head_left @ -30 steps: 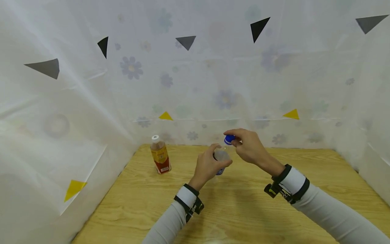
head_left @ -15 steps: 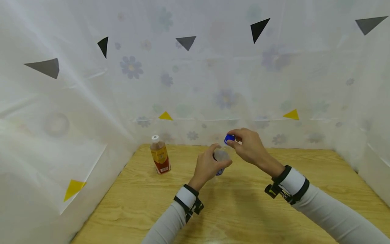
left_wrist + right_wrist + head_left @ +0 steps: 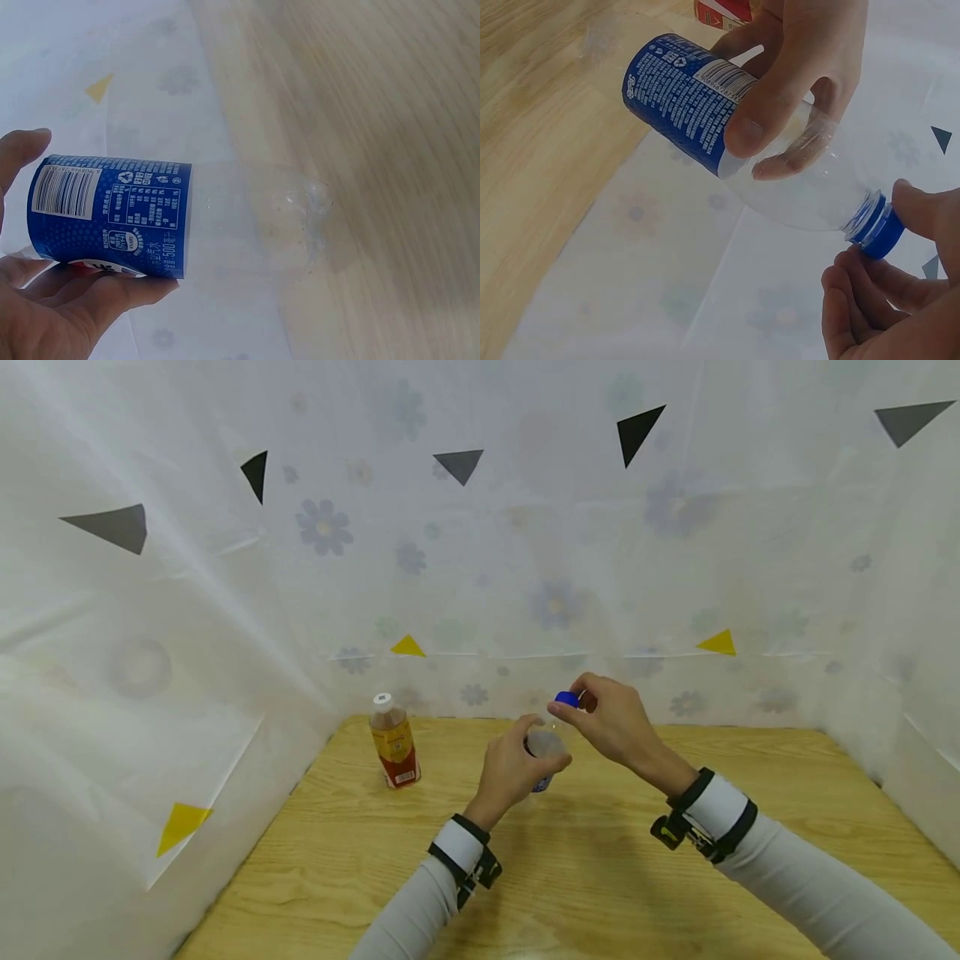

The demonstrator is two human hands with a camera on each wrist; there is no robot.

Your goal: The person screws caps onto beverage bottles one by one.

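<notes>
From where I stand, the head view gives 2 hands meeting above the wooden table (image 3: 300,877): the left hand (image 3: 510,770) round a clear plastic bottle (image 3: 546,744), the right hand (image 3: 613,720) up at its blue cap (image 3: 567,699). Much of the bottle is lost behind the left hand there, and little of its printing can be made out. The left wrist view fills that in: a blue label (image 3: 109,214) with a barcode, and past it the clear lower end reaching out towards the table; I can't tell whether it touches. The right wrist view shows the join, with the threaded neck (image 3: 864,213) and the cap at the bottle's mouth, though how firmly it's seated I couldn't say. Only the head view takes in the whole yellow-and-red bottle (image 3: 395,747), upright on the table to the left, well apart from both hands.

The bottle leans, its neck towards the right hand. It sits between the left hand's thumb and curled fingers, spread about as wide as its body; they cover part of the label and shoulder, leaving the neck and base free. The right hand's thumb and fingers pinch the cap from opposite sides, parted just its width.
</notes>
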